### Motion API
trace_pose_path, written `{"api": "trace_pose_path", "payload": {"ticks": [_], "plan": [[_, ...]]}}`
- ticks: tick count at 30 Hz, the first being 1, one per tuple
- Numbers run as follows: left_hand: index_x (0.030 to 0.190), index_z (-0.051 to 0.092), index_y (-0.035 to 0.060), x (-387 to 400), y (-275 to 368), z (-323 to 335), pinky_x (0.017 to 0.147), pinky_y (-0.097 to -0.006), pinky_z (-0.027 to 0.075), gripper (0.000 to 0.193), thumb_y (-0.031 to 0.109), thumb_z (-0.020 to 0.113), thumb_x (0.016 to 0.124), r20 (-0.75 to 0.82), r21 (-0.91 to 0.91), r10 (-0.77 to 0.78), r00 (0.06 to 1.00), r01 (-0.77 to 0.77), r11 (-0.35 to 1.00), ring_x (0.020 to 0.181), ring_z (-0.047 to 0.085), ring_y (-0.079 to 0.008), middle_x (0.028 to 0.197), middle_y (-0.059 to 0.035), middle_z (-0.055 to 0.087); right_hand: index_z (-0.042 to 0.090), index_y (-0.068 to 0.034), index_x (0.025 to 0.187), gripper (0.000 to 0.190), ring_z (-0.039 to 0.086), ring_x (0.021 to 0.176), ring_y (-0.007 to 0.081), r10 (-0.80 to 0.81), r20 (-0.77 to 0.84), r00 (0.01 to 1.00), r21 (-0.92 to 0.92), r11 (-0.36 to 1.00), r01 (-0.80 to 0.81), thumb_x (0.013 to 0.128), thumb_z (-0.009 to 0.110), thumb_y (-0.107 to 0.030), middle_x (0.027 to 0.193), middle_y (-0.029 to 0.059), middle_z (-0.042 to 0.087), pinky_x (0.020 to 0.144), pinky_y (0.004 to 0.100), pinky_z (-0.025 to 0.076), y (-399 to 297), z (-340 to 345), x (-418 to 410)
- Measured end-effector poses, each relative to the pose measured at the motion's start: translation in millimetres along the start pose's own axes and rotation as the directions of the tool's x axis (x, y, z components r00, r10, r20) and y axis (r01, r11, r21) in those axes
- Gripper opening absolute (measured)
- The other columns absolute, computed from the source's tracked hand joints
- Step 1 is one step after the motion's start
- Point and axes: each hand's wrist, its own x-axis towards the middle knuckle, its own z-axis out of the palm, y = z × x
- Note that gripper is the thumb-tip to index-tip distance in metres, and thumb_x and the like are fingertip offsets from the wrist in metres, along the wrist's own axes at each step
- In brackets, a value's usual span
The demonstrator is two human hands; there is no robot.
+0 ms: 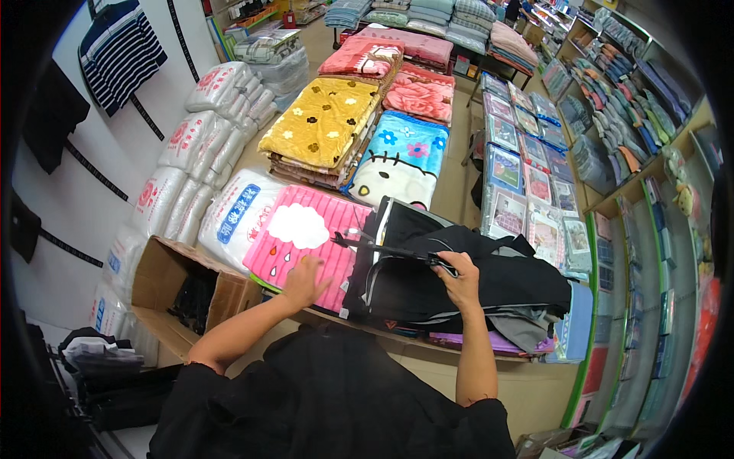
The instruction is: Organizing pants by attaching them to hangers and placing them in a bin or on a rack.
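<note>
Low over a pink striped blanket [330, 269] with a white cloud on it, my left hand [307, 282] has its fingers spread and holds nothing. My right hand [460, 278] grips a black plastic clip hanger [395, 251], which reaches left over the blanket's right edge. Beneath the hanger and my right hand lie black garments [516, 281] with grey trim, heaped on the display. Whether the hanger is fastened to a garment, I cannot tell.
An open cardboard box [229, 292] holding dark items stands at the left. Plastic-wrapped white bundles [172, 189] are stacked behind it. Folded yellow blankets [321, 120] and a blue cartoon blanket [401, 160] lie ahead. Packaged bedding [504, 166] and shelves stand at the right.
</note>
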Motion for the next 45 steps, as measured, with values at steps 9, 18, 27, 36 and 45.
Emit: {"api": "trace_pose_path", "payload": {"ticks": [9, 18, 27, 36, 45], "plan": [[0.155, 0.044, 0.0096, 24, 8, -24, 0.1, -0.0523, 0.053, 0.073, 0.042, 0.076, 0.097, 0.249, -0.114, -0.134, 0.959, 0.167, 0.979, 0.13, 0.06, -0.0439, 0.145, -0.0232, 0.059, 0.079, 0.0, 0.111, 0.035, 0.067, 0.09, 0.0187, 0.127, 0.16, 0.979, 0.189, 0.969, -0.157, 0.079, 0.09, -0.001, 0.098, 0.0074, 0.074, 0.083, 0.031, 0.054, 25, -27, -6], [0.126, 0.064, 0.0039, 26, 18, -23, 0.088, -0.0483, 0.055, 0.044, 0.039, 0.072, 0.101, 0.325, -0.166, -0.054, 0.944, 0.113, 0.98, 0.106, 0.068, -0.0387, 0.113, -0.0185, 0.07, 0.077, 0.0, 0.111, 0.034, 0.065, 0.091, 0.0153, 0.191, 0.261, 0.946, 0.257, 0.931, -0.259, 0.081, 0.09, -0.01, 0.098, 0.0045, 0.072, 0.085, 0.0294, 0.05, 38, -47, -4], [0.116, 0.067, 0.002, 29, 24, -35, 0.083, -0.0454, 0.054, 0.04, 0.04, 0.069, 0.102, 0.35, -0.172, -0.011, 0.937, 0.076, 0.982, 0.095, 0.069, -0.037, 0.101, -0.0189, 0.071, 0.068, -0.002, 0.137, 0.052, 0.065, 0.12, 0.0199, 0.244, 0.087, 0.966, 0.384, 0.886, -0.259, 0.089, 0.085, -0.011, 0.137, 0.0083, 0.069, 0.104, 0.0332, 0.049, 39, -30, 14], [0.103, 0.074, 0.0029, 40, 7, 7, 0.069, -0.0268, 0.049, 0.045, 0.048, 0.069, 0.105, 0.622, -0.536, -0.483, 0.616, 0.785, 0.311, 0.074, 0.062, -0.0099, 0.084, -0.0021, 0.068, 0.072, -0.006, 0.106, 0.027, 0.069, 0.104, 0.027, 0.203, 0.323, 0.924, 0.015, 0.976, -0.219, 0.084, 0.085, -0.015, 0.108, 0.0078, 0.07, 0.09, 0.039, 0.055, -4, 76, -20], [0.097, 0.07, 0.0125, 49, -4, 23, 0.054, -0.0204, 0.037, 0.044, 0.056, 0.068, 0.102, 0.862, -0.445, -0.367, 0.351, 0.87, -0.212, 0.063, 0.053, -0.0065, 0.074, 0.0026, 0.062, 0.067, -0.005, 0.119, 0.046, 0.066, 0.108, 0.0343, 0.134, 0.357, 0.924, -0.208, 0.976, -0.061, 0.083, 0.087, -0.025, 0.111, 0.0109, 0.064, 0.086, 0.0448, 0.057, 14, 141, -80]]}}
